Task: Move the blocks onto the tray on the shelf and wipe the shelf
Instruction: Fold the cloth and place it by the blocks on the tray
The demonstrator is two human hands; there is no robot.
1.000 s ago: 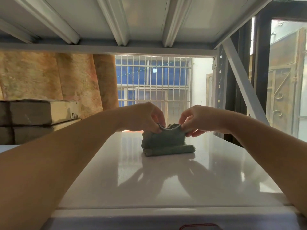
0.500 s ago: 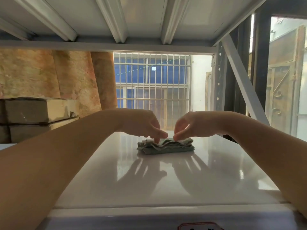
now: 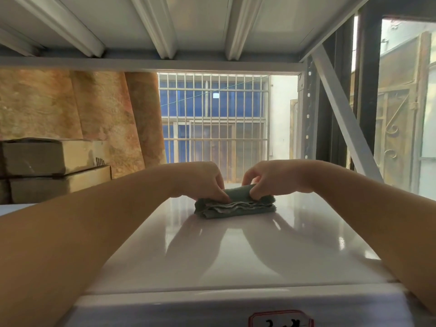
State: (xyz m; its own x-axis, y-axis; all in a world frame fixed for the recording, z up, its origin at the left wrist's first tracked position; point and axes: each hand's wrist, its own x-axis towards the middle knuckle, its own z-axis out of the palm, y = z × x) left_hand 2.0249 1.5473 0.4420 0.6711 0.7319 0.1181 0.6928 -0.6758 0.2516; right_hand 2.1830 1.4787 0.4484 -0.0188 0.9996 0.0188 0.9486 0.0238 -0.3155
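A folded grey-green cloth [image 3: 236, 207] lies on the glossy white shelf [image 3: 236, 251], towards its far side. My left hand [image 3: 200, 179] presses its fingertips on the cloth's left part and pinches a fold. My right hand [image 3: 271, 177] grips the cloth's upper fold from the right, fingers curled around it. Both forearms reach in from the near corners. No blocks and no tray are in view.
Stacked cardboard boxes [image 3: 47, 168] stand on the left beyond the shelf. The upper shelf's underside [image 3: 165, 27] with ribs hangs close overhead. A slanted white brace [image 3: 342, 119] and the upright post close the right side. A barred window [image 3: 212, 119] lies behind.
The cloth was held up in a hump, then pressed flat on the shelf. Now both hands lift and roll its top fold again in the same place.
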